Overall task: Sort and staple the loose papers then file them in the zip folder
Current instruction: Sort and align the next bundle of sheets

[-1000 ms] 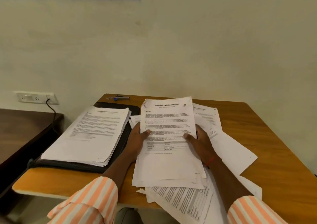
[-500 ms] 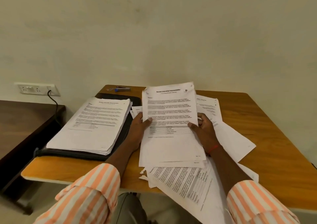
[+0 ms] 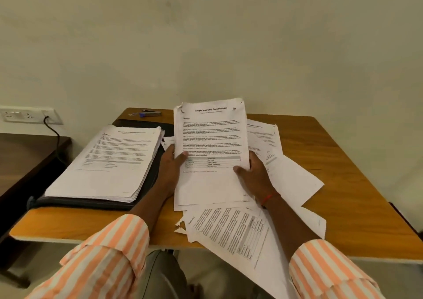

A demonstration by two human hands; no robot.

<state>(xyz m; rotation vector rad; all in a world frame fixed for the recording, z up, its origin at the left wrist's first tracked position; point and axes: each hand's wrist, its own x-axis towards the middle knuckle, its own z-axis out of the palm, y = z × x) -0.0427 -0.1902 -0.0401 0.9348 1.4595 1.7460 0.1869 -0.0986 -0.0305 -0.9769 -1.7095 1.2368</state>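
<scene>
I hold a sheaf of printed papers tilted up above the wooden table. My left hand grips its left edge with the thumb on the front page. My right hand grips its right edge the same way. Loose printed sheets lie scattered under and in front of the sheaf, some hanging over the table's near edge. More loose sheets lie to the right. A thick sorted stack rests on the open black zip folder at the left. A stapler lies at the table's back edge.
A dark wooden desk stands to the left, lower than the table. A wall socket with a black cable plugged in sits on the wall behind it. The pale wall rises right behind the table.
Both hands have raised the sheaf off the loose pile and tipped its top edge up toward me. The view has dropped lower.
</scene>
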